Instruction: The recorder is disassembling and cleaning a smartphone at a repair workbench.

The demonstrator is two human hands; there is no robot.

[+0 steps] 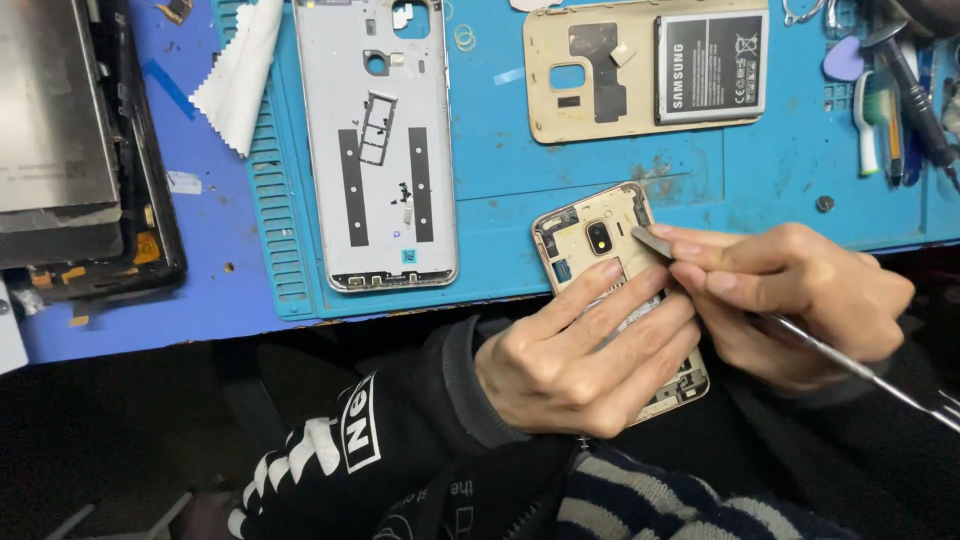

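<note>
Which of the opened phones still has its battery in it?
The gold phone lying at the top of the blue mat: a dark battery fills its right half. The silver shell to its left has none; the left hand covers the held phone.

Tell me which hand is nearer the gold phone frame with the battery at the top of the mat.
Right. The right hand, holding a metal pry tool, sits below the gold frame with battery; the left hand is lower and further left, gripping the opened phone.

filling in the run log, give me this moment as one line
left hand: holds opened gold phone | right hand: holds thin metal pry tool, tip at phone's top edge | surface: blue repair mat
</note>
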